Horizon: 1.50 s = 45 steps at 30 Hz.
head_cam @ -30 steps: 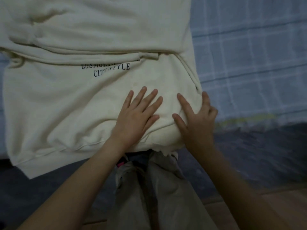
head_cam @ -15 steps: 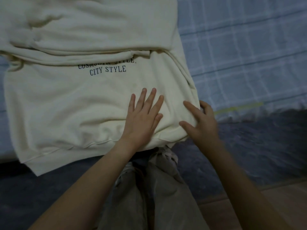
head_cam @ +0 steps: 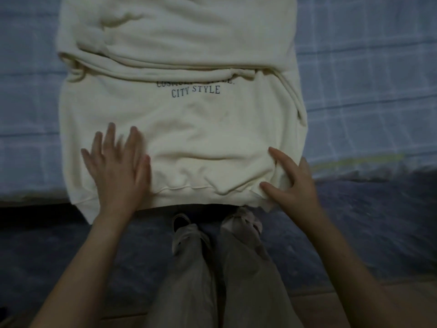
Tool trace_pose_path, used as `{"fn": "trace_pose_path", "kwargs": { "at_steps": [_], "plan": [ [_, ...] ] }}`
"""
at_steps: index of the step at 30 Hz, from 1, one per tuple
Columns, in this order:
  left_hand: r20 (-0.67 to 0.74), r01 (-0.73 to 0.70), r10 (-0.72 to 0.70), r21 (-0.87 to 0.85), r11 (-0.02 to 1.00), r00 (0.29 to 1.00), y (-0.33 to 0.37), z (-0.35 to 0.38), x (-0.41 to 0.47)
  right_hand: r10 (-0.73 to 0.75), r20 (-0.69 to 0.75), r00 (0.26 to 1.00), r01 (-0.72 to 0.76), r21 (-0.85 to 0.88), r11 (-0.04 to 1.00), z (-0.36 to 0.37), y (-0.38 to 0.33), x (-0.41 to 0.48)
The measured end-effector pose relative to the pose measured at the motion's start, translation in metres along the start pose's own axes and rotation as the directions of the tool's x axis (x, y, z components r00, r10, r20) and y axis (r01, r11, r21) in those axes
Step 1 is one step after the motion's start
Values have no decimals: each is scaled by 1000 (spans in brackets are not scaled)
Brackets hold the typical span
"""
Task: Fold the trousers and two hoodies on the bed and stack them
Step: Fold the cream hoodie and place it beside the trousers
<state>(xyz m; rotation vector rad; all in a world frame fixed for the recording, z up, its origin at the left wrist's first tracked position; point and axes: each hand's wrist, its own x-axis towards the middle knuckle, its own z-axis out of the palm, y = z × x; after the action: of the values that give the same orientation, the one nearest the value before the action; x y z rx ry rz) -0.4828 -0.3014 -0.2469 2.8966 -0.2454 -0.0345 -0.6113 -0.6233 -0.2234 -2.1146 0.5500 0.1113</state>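
Note:
A cream hoodie [head_cam: 189,129] with the dark print "CITY STYLE" lies flat on the bed, its sleeves folded across the upper part and its ribbed hem hanging over the near edge. My left hand [head_cam: 115,169] lies flat with spread fingers on the lower left of the hoodie, just above the hem. My right hand [head_cam: 290,183] rests at the lower right corner, fingers apart and curled lightly around the hem corner. The trousers and the other hoodie are out of view.
The bed carries a blue checked sheet [head_cam: 369,86] on both sides of the hoodie. A dark blue bed side [head_cam: 366,223] drops below its edge. My legs in beige trousers [head_cam: 222,275] stand against the bed, above a wooden floor [head_cam: 319,306].
My left hand slid from the hoodie's middle to its lower left. The right hand stayed at the lower right corner. The view shifted so the hoodie sits centred.

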Motion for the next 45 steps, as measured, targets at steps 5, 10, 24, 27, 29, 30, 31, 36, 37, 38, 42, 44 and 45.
{"fn": "trace_pose_path", "kwargs": {
  "at_steps": [5,10,24,27,29,30,31,36,37,38,42,44,45],
  "plan": [
    [10,323,-325,-152,934,946,-42,-7,-6,40,-33,999,-41,-49,998,12,2,-4],
    [-24,370,-402,-344,863,915,-62,-3,-34,82,-37,996,-85,-94,992,20,2,-7],
    [213,405,-386,-741,535,898,-87,-22,-88,196,-78,978,-178,192,965,23,-2,-64],
    [221,423,-382,-677,602,897,-93,-40,-87,250,-113,962,-206,303,930,15,-11,-74],
    [213,411,-356,-581,703,910,-96,-51,-85,257,-129,958,-205,318,926,10,-20,-75],
    [217,413,-354,-564,715,910,-95,-55,-84,257,-134,957,-204,321,925,8,-24,-75],
    [223,427,-368,-576,697,902,-93,-61,-82,260,-135,956,-204,330,922,6,-28,-76],
    [234,454,-438,-733,507,868,-73,-92,-69,256,-152,955,-186,369,911,-3,-50,-76],
    [233,442,-426,-746,498,874,-71,-101,-64,247,-164,955,-172,370,913,-6,-58,-74],
    [223,422,-410,-757,498,884,-69,-111,-59,235,-180,955,-157,367,917,-10,-66,-72],
    [181,347,-354,-800,490,917,-71,-149,-29,192,-254,948,-84,381,921,-30,-102,-53],
    [185,344,-349,-811,473,919,-73,-163,-7,171,-290,942,-43,400,916,-43,-119,-38],
    [183,342,-351,-812,472,918,-73,-169,5,163,-310,937,-26,402,915,-50,-126,-28]
  ]
}}
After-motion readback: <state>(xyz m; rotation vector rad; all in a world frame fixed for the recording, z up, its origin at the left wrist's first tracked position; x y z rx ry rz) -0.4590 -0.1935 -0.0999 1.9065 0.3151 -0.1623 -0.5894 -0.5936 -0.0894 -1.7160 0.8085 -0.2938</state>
